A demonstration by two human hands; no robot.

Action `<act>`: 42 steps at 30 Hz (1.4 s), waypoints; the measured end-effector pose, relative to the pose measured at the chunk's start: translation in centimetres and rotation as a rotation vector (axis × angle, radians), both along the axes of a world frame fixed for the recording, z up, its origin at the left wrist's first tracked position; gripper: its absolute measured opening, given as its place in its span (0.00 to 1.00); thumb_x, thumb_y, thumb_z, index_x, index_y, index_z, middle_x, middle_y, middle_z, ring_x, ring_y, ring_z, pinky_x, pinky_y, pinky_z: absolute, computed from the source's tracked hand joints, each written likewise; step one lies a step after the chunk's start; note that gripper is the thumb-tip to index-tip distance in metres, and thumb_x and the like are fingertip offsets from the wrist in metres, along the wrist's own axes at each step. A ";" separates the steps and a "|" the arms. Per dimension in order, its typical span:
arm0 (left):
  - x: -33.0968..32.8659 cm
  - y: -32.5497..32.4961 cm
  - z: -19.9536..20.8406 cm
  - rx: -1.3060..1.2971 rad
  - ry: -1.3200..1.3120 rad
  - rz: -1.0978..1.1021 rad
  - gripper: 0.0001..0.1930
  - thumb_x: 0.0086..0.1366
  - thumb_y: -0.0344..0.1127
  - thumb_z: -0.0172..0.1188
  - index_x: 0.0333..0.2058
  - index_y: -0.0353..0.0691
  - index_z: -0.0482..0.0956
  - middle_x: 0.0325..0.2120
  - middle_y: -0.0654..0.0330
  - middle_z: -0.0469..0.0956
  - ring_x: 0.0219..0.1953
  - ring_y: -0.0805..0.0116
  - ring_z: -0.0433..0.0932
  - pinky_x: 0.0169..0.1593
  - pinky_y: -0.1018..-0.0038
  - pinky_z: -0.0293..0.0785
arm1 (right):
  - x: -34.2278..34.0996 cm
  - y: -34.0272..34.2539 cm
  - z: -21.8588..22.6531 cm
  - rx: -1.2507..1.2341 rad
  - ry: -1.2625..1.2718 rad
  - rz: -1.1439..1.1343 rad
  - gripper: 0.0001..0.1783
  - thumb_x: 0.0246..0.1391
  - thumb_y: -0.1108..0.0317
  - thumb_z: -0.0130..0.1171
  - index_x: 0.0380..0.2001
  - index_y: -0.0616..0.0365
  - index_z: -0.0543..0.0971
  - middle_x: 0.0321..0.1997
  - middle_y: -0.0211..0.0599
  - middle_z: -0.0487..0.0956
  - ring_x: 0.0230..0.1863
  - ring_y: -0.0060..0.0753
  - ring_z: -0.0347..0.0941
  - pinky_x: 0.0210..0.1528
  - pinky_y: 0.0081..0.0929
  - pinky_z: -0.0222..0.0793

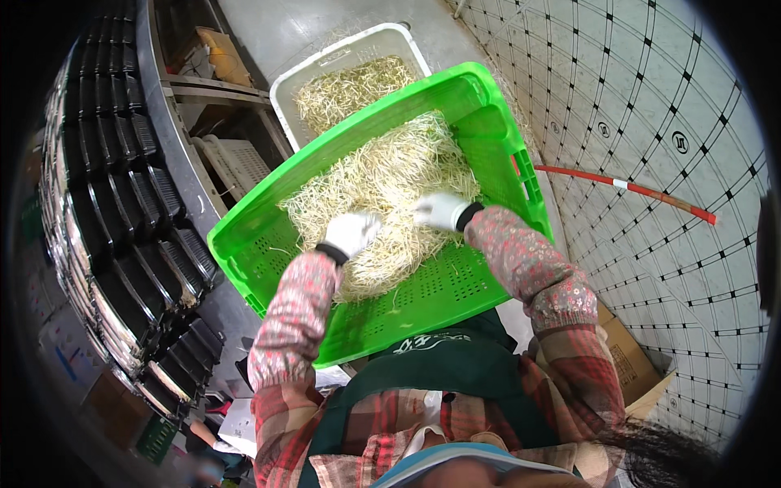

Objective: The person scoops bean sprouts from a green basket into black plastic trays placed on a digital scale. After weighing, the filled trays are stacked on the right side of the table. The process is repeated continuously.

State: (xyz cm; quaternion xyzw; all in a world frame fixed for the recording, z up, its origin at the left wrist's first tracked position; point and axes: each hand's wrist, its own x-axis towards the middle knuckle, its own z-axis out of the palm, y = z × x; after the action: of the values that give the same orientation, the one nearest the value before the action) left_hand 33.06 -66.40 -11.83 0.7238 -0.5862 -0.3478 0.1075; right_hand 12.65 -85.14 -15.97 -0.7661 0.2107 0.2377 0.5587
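Observation:
A heap of pale bean sprouts (399, 167) fills much of a large green perforated crate (325, 346) in front of me. My left hand (352, 233), in a white glove, is closed on sprouts near the middle of the heap. A short way to its right, my right hand (440, 211), also white-gloved, has its fingers curled into the sprouts. The fingertips of both hands are partly hidden or blurred among the strands. Floral sleeve covers with black cuffs reach to both gloves.
Beyond the crate stands a white tub (285, 89) with more sprouts. Stacked black plastic trays (122, 203) line the left, beside a metal shelf (213, 91). A grid-patterned white wall (651, 98) with a red pole (651, 193) rises at right. A cardboard box (630, 358) sits behind my right arm.

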 end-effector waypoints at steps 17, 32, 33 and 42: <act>-3.9 1.2 0.5 0.211 -0.218 -0.164 0.61 0.42 0.56 0.75 0.71 0.55 0.45 0.68 0.52 0.53 0.71 0.44 0.47 0.67 0.36 0.43 | -1.1 6.5 3.5 -0.528 0.240 0.261 0.68 0.42 0.41 0.70 0.73 0.44 0.34 0.77 0.53 0.33 0.74 0.72 0.36 0.63 0.78 0.46; -0.9 1.0 -2.8 0.304 -0.158 0.131 0.35 0.47 0.44 0.72 0.55 0.47 0.70 0.44 0.51 0.76 0.48 0.51 0.77 0.49 0.61 0.75 | 0.2 -2.6 0.5 -0.482 0.114 0.070 0.33 0.47 0.62 0.61 0.61 0.41 0.71 0.53 0.36 0.78 0.51 0.43 0.76 0.52 0.39 0.73; -0.6 2.1 -2.5 0.324 -0.167 0.095 0.35 0.47 0.45 0.73 0.54 0.47 0.70 0.45 0.52 0.76 0.48 0.51 0.77 0.49 0.61 0.75 | 0.1 -3.1 0.1 -0.488 0.062 -0.006 0.33 0.47 0.62 0.61 0.60 0.42 0.71 0.52 0.36 0.77 0.51 0.43 0.76 0.51 0.39 0.73; -2.4 2.1 0.2 0.220 -0.211 -0.002 0.42 0.50 0.41 0.71 0.64 0.59 0.62 0.50 0.56 0.70 0.51 0.53 0.71 0.48 0.54 0.73 | 7.7 -1.6 3.0 -0.433 0.048 0.145 0.52 0.42 0.58 0.68 0.70 0.34 0.55 0.71 0.40 0.61 0.62 0.45 0.69 0.62 0.39 0.66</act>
State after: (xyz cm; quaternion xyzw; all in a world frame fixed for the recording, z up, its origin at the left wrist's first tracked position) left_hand 30.70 -64.29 -11.65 0.7630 -0.5535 -0.3322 -0.0349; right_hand 20.35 -86.73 -12.98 -0.8754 0.2142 0.2446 0.3577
